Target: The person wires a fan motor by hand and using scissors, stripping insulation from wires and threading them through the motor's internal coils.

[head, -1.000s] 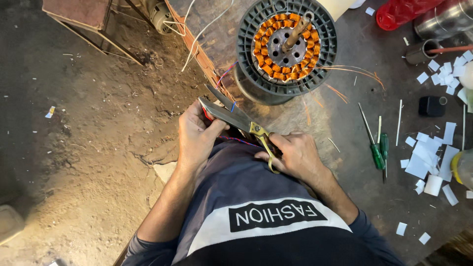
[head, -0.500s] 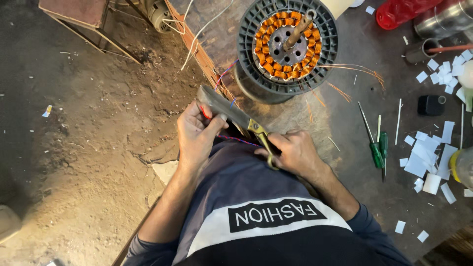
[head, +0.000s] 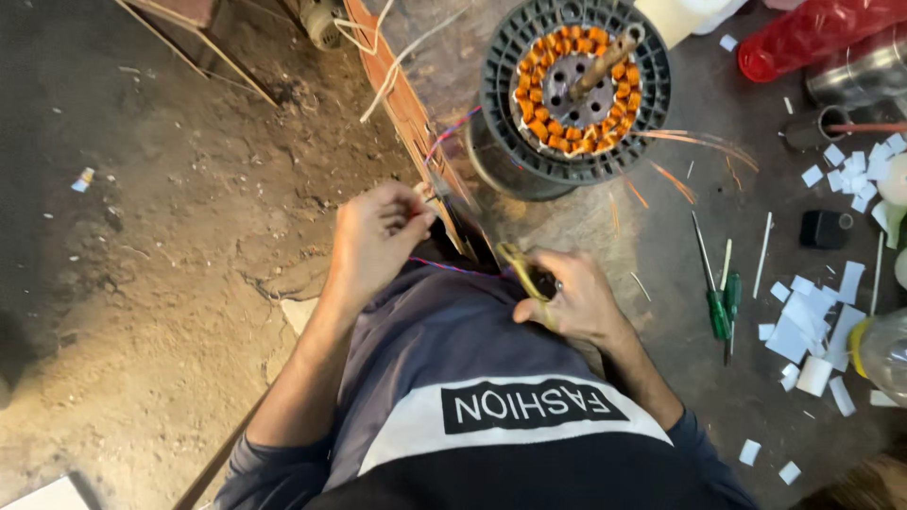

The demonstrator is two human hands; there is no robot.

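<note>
The biggest thing before me is the motor stator (head: 574, 90), a round black-ribbed body with a ring of orange copper windings and a shaft sticking up from the middle. It sits on the dark workbench (head: 680, 246), just above my hands, with loose copper strands fanning out to its right.

My right hand (head: 578, 300) is curled around the yellow-handled scissors (head: 521, 266); the fingers are closed through and around the handles, and the blades run up and left as a motion-blurred streak, so I cannot tell how far they are spread. My left hand (head: 376, 238) is pinched together on thin coloured wires (head: 444, 142) that lead up toward the stator's lower-left edge.

To do this cut well, I judge I should hold the wires taut with the left pinch, keep the blades close to that pinch and square across the strands, and steady the scissors before closing, since a slanted bite could fray the strands or nick a neighbouring lead.

As for containers: a red bottle (head: 812, 42) lies at the top right, contents hidden. A clear bottle with a yellow cap (head: 883, 354) lies at the right edge; I cannot tell what is in it. Green-handled screwdrivers (head: 720, 307) and white paper scraps (head: 803, 321) lie between.
</note>
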